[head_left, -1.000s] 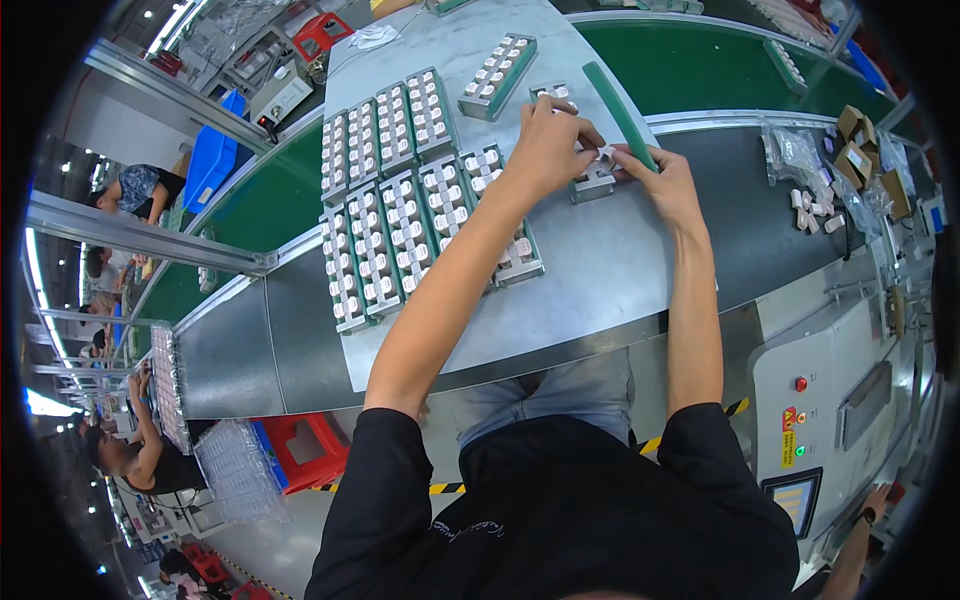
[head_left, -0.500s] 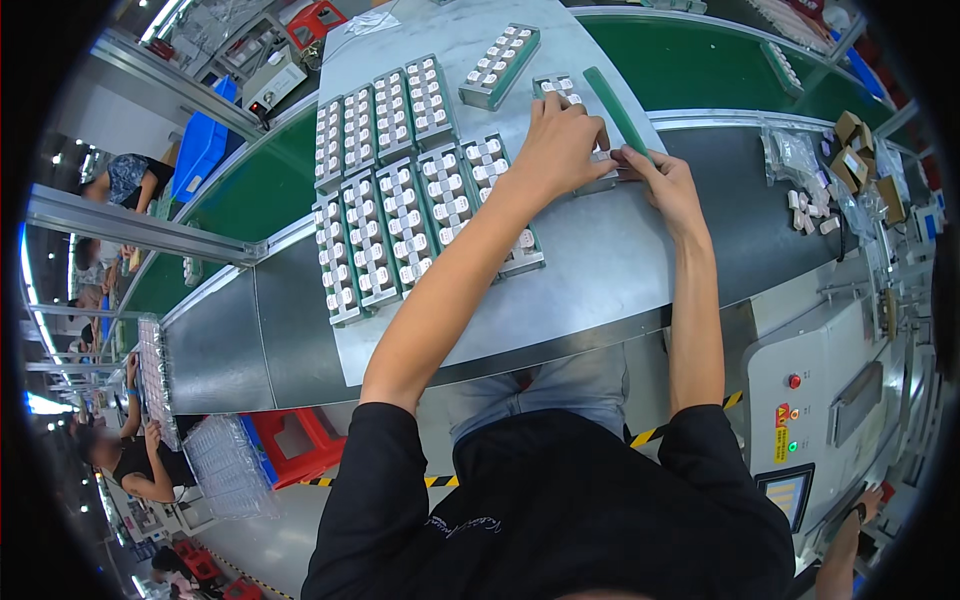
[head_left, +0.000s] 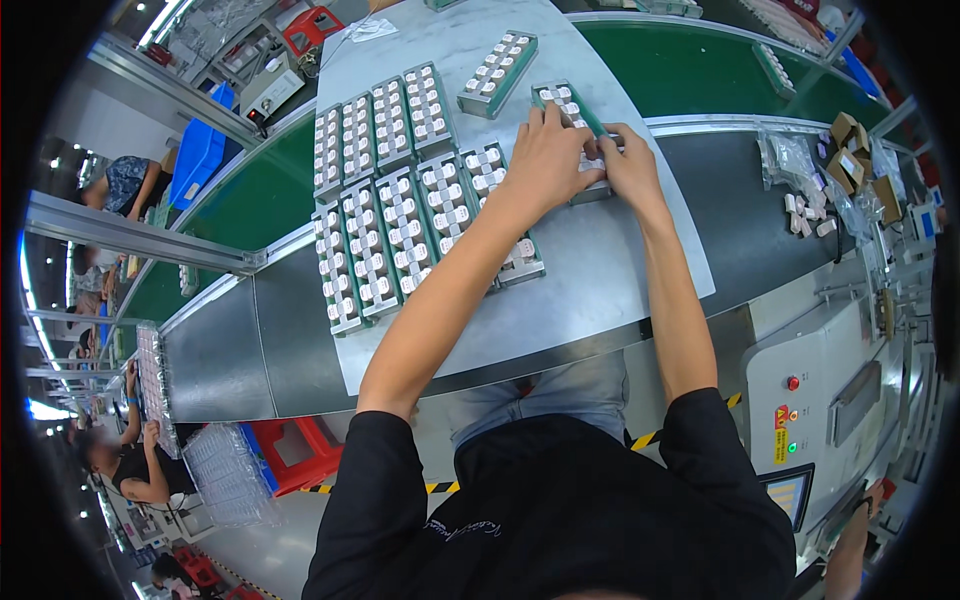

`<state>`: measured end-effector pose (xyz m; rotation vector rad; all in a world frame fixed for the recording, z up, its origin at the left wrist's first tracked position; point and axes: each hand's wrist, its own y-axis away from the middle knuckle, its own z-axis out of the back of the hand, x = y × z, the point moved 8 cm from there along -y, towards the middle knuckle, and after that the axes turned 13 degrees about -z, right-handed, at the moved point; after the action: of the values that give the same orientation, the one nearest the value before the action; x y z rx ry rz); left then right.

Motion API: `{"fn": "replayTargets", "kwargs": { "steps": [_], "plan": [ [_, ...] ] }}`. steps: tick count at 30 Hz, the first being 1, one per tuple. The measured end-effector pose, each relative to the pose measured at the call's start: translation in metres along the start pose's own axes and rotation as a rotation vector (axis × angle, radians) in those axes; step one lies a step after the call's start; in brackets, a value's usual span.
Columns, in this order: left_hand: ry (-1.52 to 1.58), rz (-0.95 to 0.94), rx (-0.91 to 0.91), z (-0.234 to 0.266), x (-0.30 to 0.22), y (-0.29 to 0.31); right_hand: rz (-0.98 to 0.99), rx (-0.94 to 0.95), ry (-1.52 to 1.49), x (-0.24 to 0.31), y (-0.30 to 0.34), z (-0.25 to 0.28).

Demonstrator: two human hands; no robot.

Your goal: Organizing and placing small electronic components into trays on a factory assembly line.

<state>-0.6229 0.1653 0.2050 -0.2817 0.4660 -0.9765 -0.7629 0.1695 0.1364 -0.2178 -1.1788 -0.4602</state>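
A grey-and-green rack (head_left: 558, 93) of small white-topped pieces lies at the right of the sheet, its near half partly hidden by my hands. My left hand (head_left: 545, 155) reaches over it, fingers curled down onto its pieces and near end. Against the rack's right side, my right hand (head_left: 632, 172) has its fingers bent around the edge, close to the left fingertips. The rack's green side strip (head_left: 589, 112) runs up from there, flush with it. What exactly the fingertips pinch is hidden. Several similar filled racks (head_left: 407, 230) stand in two rows left of my forearm.
Another filled rack (head_left: 498, 75) lies farther up the pale sheet (head_left: 590, 290). Green conveyor belts (head_left: 690, 65) run beyond the bench. Loose white pieces (head_left: 805, 212), plastic bags (head_left: 790, 155) and cardboard boxes (head_left: 850, 165) sit at the right. A machine with buttons (head_left: 793, 383) stands at the lower right.
The green strip, tilted away from the rack before, now lies along its right side. My right hand has moved left and up with it, closer to my left hand.
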Motion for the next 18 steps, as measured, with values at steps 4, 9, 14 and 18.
{"fn": "replayTargets", "kwargs": {
  "steps": [4, 9, 14, 18],
  "plan": [
    [0.059, 0.008, -0.024, 0.001, 0.000, 0.003, 0.070, -0.005, 0.124, 0.008, 0.006, -0.003],
    [0.059, 0.006, -0.029, 0.003, 0.002, 0.004, 0.152, 0.011, 0.193, 0.003, 0.012, -0.001],
    [0.043, -0.003, -0.004, 0.004, -0.001, 0.002, 0.057, 0.175, -0.082, -0.013, 0.002, -0.001],
    [0.061, -0.003, -0.033, 0.006, -0.002, 0.007, 0.175, 0.153, -0.045, 0.001, 0.013, -0.002]
  ]
}}
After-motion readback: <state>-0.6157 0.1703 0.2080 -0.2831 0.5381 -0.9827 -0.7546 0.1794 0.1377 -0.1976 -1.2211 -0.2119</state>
